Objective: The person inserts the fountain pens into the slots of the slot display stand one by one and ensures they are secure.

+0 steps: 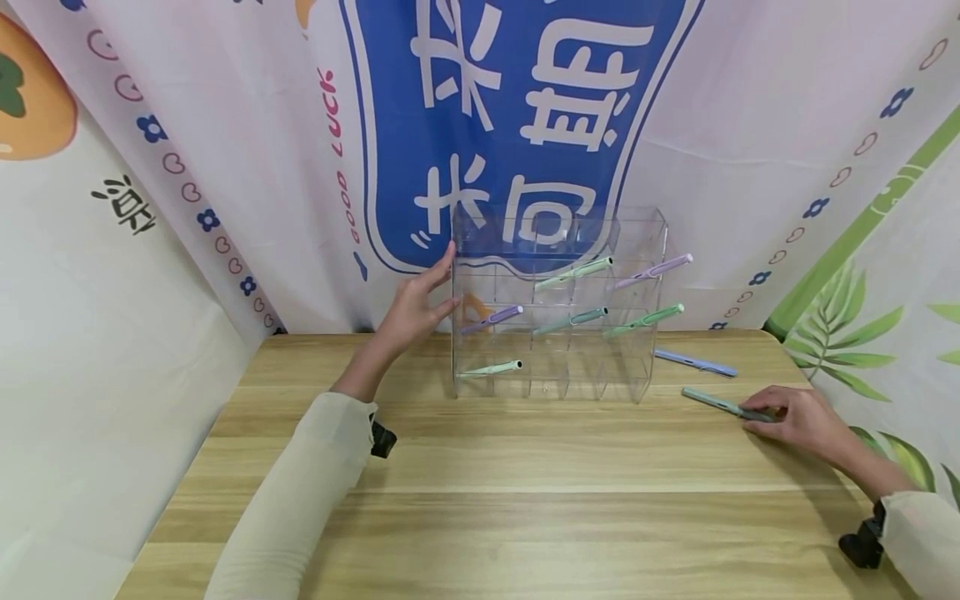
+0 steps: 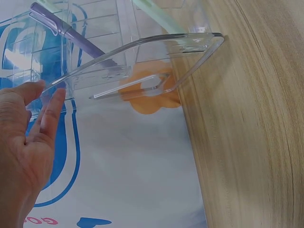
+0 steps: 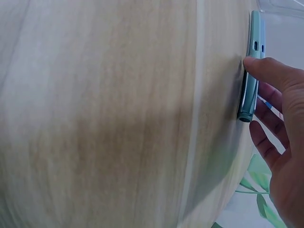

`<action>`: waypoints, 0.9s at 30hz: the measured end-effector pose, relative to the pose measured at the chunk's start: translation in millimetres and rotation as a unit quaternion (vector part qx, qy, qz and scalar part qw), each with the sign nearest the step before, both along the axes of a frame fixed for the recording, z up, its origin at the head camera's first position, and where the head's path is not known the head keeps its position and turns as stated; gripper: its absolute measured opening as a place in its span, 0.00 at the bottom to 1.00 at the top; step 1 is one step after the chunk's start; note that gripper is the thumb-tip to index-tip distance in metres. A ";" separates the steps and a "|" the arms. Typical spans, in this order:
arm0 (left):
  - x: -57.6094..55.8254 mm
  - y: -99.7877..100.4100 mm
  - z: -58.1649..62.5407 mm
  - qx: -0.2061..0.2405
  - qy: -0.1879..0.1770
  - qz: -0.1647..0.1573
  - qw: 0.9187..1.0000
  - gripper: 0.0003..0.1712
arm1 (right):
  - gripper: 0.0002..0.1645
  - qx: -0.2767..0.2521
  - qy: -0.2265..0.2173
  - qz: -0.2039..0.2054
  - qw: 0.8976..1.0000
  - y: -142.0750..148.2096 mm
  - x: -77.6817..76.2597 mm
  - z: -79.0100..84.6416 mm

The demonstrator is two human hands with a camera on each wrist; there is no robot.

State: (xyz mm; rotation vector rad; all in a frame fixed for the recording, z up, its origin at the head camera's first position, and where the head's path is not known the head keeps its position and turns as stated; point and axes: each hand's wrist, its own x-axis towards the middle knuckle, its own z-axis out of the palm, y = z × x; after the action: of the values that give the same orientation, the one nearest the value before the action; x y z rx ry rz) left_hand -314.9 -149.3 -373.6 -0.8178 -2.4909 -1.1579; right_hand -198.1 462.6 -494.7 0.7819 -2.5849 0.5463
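Note:
A clear acrylic pen rack (image 1: 551, 387) stands near the back of the table, with several pens sticking out of its compartments. My left hand (image 1: 411, 312) holds the rack's left side edge; the left wrist view has thumb and fingers (image 2: 53, 116) on either side of that edge. At the far right, my right hand (image 1: 806, 423) pinches the cap end of a grey-green pen (image 1: 708, 401) between thumb and fingers. In the right wrist view this pen (image 3: 249, 90) lies along the tabletop, its dark end near the fingertips. A blue pen (image 1: 697, 363) rests on the table behind it.
The rack's top row bears a pale green pen (image 1: 573, 274) and a lilac pen (image 1: 652, 272). Its middle row has a purple pen (image 1: 491, 320), a teal pen (image 1: 572, 321) and a green pen (image 1: 645, 320). Low on the left is a mint pen (image 1: 490, 369). A printed curtain (image 1: 697, 200) hangs behind.

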 end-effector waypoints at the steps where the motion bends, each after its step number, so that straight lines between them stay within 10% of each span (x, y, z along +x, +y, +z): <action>1: -0.1 -0.1 -0.1 0.000 0.000 0.000 1.000 0.52 | 0.22 -0.002 -0.001 -0.001 1.000 -0.1 0.1 -0.2; 27: 1.0 -0.2 0.8 0.000 0.012 -0.005 1.000 0.52 | 0.19 -0.030 -0.026 -0.024 0.999 1.0 -3.2 -5.4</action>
State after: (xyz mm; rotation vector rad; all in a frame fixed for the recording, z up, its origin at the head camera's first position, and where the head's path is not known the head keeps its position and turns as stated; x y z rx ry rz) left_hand -313.9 -149.5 -372.8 -0.8404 -2.4715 -1.1443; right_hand -201.3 463.6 -500.1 0.6935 -2.6142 0.6340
